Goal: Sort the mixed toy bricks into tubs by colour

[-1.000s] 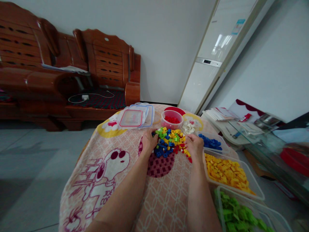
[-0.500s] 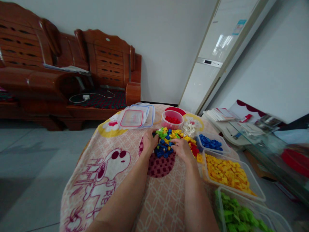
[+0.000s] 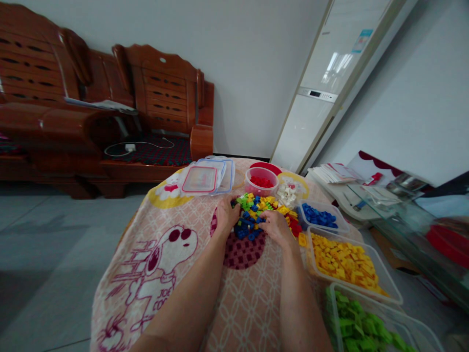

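A loose heap of mixed toy bricks (image 3: pixel 249 222), blue, yellow, green and some red, lies on the patterned cloth. At its left edge is my left hand (image 3: pixel 227 215), fingers curled against the bricks; what they hold, if anything, is hidden. My right hand (image 3: pixel 275 226) touches the heap's right side, its fingers bent in towards blue bricks, and I cannot make out a brick between them. Behind the heap stands a round tub (image 3: pixel 261 182) of red bricks, with a small pile of white bricks (image 3: pixel 287 195) beside it.
Clear boxes hold blue bricks (image 3: pixel 320 216), yellow bricks (image 3: pixel 344 261) and green bricks (image 3: pixel 361 322) along the right. Stacked lids (image 3: pixel 200 179) lie at the back left, and a red lid (image 3: pixel 276 168) behind the tub. A glass table (image 3: pixel 414 244) stands further right.
Both hands stay at the heap in nearly the same place. The fingers of my right hand have shifted very slightly among the blue bricks.
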A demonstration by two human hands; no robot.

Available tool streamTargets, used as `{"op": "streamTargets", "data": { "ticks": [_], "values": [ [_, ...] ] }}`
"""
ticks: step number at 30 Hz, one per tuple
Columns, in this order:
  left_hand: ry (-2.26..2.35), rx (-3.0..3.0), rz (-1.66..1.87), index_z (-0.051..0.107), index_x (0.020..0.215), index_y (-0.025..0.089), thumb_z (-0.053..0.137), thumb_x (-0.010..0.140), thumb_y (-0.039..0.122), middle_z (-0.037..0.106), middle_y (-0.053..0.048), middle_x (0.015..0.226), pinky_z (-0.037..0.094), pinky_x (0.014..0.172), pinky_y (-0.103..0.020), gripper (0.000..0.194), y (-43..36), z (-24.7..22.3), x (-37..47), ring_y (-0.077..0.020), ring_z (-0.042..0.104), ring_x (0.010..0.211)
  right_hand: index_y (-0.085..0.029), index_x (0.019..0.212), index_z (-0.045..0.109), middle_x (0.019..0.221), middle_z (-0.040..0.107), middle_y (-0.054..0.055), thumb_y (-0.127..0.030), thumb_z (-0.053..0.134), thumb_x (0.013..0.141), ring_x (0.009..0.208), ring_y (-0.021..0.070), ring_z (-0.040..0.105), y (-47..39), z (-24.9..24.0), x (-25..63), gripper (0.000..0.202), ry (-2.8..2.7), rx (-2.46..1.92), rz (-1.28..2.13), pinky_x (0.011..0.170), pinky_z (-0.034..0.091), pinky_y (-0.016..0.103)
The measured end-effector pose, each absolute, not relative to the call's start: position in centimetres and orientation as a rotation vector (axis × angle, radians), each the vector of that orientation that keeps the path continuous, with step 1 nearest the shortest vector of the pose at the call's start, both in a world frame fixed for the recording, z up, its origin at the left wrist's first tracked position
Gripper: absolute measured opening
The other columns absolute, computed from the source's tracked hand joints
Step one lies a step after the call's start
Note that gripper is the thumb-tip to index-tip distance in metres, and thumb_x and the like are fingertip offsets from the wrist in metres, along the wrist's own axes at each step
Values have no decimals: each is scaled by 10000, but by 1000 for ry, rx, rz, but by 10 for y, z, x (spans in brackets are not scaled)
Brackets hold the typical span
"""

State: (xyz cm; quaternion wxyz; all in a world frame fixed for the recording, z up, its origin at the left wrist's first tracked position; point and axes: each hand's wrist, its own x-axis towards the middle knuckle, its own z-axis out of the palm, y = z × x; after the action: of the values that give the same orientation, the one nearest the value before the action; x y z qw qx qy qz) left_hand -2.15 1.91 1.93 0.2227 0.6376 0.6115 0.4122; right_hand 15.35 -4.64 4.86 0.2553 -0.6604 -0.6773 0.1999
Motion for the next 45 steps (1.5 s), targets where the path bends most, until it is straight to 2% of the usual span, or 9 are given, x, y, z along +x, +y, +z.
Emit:
{"op": "streamTargets", "data": {
  "ticks": [5, 14, 20, 24, 28, 33, 37, 41, 45],
  "values": [
    [1676, 1754, 1138, 682, 1119, 179, 568, 804, 180, 709, -68, 1117, 470, 981, -335, 335, 20, 19, -22, -213, 629, 1073, -198, 825, 712, 546, 588, -31, -237, 621, 745, 575, 135, 556, -47, 50, 151, 127, -1854, -1811, 516, 569, 383, 219],
    [1707, 1756, 1096, 682, 1129, 200, 573, 812, 195, 712, -51, 1114, 480, 958, -328, 335, 20, 20, -21, -212, 634, 1060, -135, 938, 623, 530, 600, -34, -285, 591, 733, 404, 121, 546, -46, 48, 162, 256, -1262, -1629, 900, 376, 412, 200],
    [1717, 1755, 1115, 682, 1131, 192, 579, 806, 180, 708, -59, 1123, 478, 959, -330, 341, 18, 21, -21, -215, 631, 1064, -99, 1010, 610, 560, 629, -4, -313, 613, 689, 482, 187, 634, -40, 44, 190, 386, -715, -1496, 551, 431, 534, 273],
    [1707, 1751, 1114, 685, 1128, 193, 576, 813, 187, 712, -60, 1110, 481, 948, -328, 334, 18, 22, -21, -214, 633, 1056, -72, 1218, 523, 796, 689, 64, -269, 534, 729, 699, 203, 703, -42, 42, 216, 527, -499, -1414, 205, 576, 600, 304],
    [1712, 1749, 1109, 687, 1125, 197, 572, 813, 180, 714, -58, 1102, 481, 940, -324, 334, 18, 22, -21, -212, 636, 1045, -76, 1311, 471, 922, 699, 114, -227, 509, 724, 750, 203, 700, -47, 45, 224, 607, -477, -1460, 130, 576, 593, 281],
    [1704, 1752, 1109, 687, 1121, 198, 574, 807, 177, 709, -52, 1117, 473, 954, -321, 334, 19, 21, -21, -209, 630, 1058, -79, 1016, 657, 644, 671, 47, -310, 548, 698, 499, 174, 624, -48, 50, 207, 408, -698, -1559, 413, 448, 518, 259],
    [1709, 1754, 1114, 686, 1120, 199, 575, 807, 178, 707, -54, 1120, 472, 955, -326, 333, 20, 20, -21, -211, 630, 1058, -121, 849, 695, 533, 626, 7, -363, 574, 702, 425, 152, 565, -49, 54, 190, 308, -985, -1695, 575, 404, 445, 235],
    [1712, 1756, 1116, 686, 1112, 194, 581, 803, 183, 712, -59, 1101, 472, 958, -328, 327, 20, 20, -21, -210, 632, 1049, -154, 749, 700, 503, 613, -1, -386, 563, 759, 451, 137, 561, -50, 56, 178, 270, -1287, -1848, 511, 461, 416, 219],
    [1697, 1754, 1114, 685, 1117, 184, 571, 804, 178, 709, -65, 1105, 474, 961, -335, 333, 20, 21, -21, -216, 630, 1055, -174, 654, 691, 574, 654, 46, -455, 557, 809, 606, 157, 616, -49, 58, 165, 348, -1545, -2082, 287, 553, 403, 221]
  ]
}}
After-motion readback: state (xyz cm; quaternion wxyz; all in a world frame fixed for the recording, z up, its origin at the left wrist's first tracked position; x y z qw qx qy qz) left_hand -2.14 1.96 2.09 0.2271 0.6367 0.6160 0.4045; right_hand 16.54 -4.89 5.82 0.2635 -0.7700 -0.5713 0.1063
